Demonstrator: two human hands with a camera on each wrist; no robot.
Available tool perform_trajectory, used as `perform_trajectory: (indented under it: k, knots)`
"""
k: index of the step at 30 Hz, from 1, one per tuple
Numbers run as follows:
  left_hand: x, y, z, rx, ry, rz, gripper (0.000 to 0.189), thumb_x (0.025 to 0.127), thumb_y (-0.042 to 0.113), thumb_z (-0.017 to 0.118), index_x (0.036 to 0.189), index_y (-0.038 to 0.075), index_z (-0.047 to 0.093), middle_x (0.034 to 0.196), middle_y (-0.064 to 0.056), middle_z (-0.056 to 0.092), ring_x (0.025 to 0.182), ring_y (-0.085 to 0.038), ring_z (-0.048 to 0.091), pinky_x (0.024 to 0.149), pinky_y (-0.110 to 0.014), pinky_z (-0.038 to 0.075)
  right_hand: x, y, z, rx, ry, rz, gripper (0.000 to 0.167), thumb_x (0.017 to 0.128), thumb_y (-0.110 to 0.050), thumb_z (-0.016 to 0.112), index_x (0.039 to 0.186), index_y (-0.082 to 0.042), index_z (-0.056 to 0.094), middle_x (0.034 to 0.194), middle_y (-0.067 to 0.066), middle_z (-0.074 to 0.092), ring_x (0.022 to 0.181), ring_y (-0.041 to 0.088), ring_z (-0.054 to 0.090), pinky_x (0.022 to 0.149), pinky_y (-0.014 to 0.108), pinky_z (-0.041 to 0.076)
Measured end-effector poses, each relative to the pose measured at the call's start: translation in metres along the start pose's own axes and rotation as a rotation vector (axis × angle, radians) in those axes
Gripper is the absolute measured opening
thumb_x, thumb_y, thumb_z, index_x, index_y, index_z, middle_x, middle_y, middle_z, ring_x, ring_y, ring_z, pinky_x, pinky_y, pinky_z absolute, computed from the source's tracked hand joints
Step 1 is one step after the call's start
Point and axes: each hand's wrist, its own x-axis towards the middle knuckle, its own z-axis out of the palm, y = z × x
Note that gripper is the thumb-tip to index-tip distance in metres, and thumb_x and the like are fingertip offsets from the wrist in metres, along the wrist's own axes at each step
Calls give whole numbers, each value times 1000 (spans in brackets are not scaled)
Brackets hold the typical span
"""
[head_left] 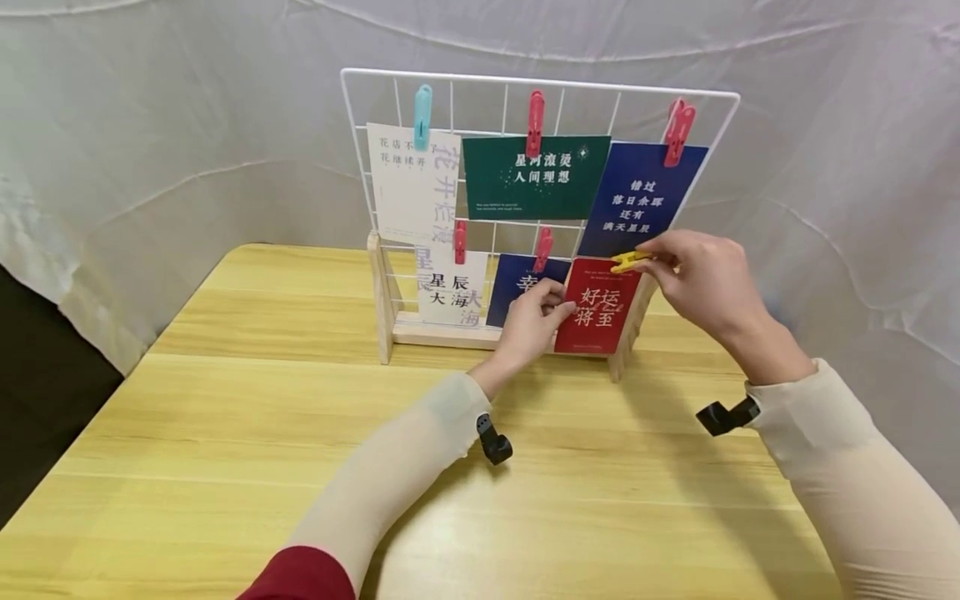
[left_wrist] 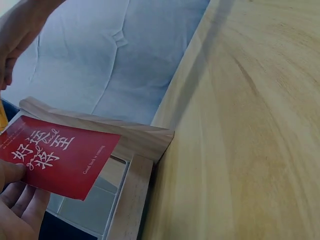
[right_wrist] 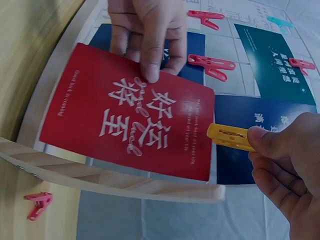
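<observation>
In the head view my left hand [head_left: 528,321] pinches the left edge of a red card [head_left: 597,332] with white lettering, at the lower right of a white wire grid rack. Its thumb lies on the card's face in the left wrist view, with the other fingers behind. My right hand [head_left: 701,279] pinches a yellow clothespin [right_wrist: 231,137] between thumb and fingers. The clothespin's tip meets the card's top edge in the right wrist view. Directly above the red card hangs a dark blue card [head_left: 637,200], held by a pink clothespin [head_left: 679,133].
A white card [head_left: 408,196] under a light blue clothespin [head_left: 423,117], a green card [head_left: 495,179] and more cards hang on the rack. Wooden legs [head_left: 382,312] support it on the wooden table [head_left: 247,400]. A loose pink clothespin [right_wrist: 38,205] lies beyond one leg.
</observation>
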Motion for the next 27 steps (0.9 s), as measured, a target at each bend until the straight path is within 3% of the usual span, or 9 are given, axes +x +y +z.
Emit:
perform_trajectory:
  k: [12, 27]
  knots:
    - [-1, -5, 0, 23, 38, 15, 15, 95, 18, 66, 108, 9, 64, 97, -1, 68, 82, -8, 61, 73, -21, 50, 22, -19, -6, -99, -149, -49, 10, 89, -6, 71, 98, -3, 73, 92, 14, 72, 80, 32, 66, 80, 51, 49]
    - [-1, -4, 5, 64, 97, 43, 16, 95, 22, 67, 107, 12, 67, 95, 2, 71, 82, -6, 64, 74, -22, 49, 34, -31, -2, -178, -191, -47, 11, 89, -6, 70, 99, 0, 72, 92, 18, 72, 81, 36, 66, 80, 53, 49]
